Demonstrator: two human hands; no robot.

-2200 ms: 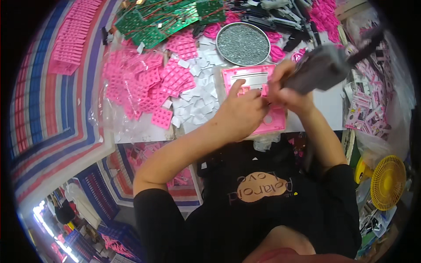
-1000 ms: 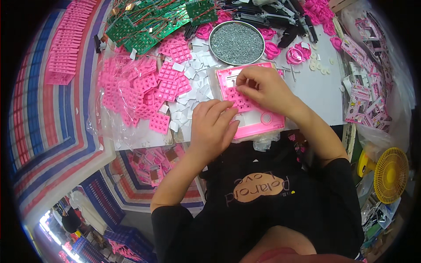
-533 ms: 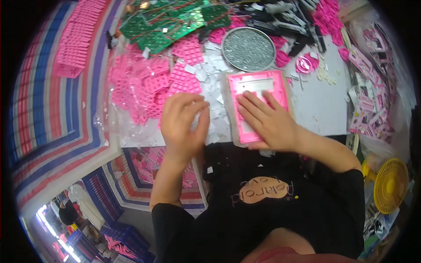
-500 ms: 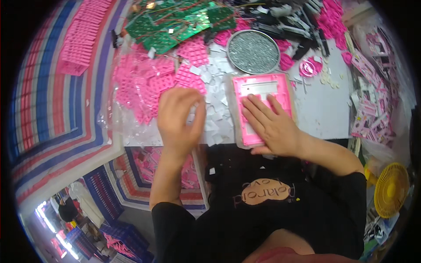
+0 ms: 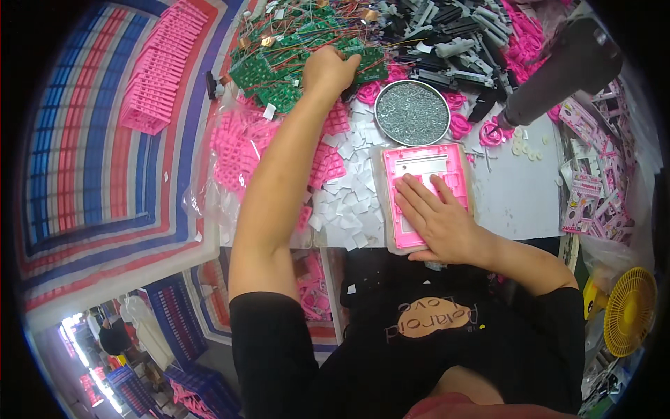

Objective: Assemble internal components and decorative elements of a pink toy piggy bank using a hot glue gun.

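My left hand point(image 5: 328, 72) reaches to the far pile of green circuit boards point(image 5: 279, 77) with red wires. Its thumb stands away from the palm, but the other fingertips are hidden, so a grip cannot be made out. Flat across a pink plastic casing point(image 5: 457, 167) lies my right hand point(image 5: 436, 220), fingers stretched out. The casing rests on a pale, padded-looking block point(image 5: 382, 174), with a silvery-white panel point(image 5: 422, 165) near its far end. Just beyond is a round dish of small metal screws point(image 5: 412, 113).
Pink keypad sheets point(image 5: 241, 150) and white paper squares point(image 5: 342, 209) lie left of the casing. Black plastic parts point(image 5: 453, 49) are heaped at the back. A dark electric screwdriver point(image 5: 558, 73) hangs at upper right. Pink casings point(image 5: 164, 70) stand far left; a yellow fan point(image 5: 629, 311) is right.
My left hand has moved from beside the casing out to the circuit boards. The right hand stays on the casing. The screwdriver has come into view, and the whole view has shifted slightly.
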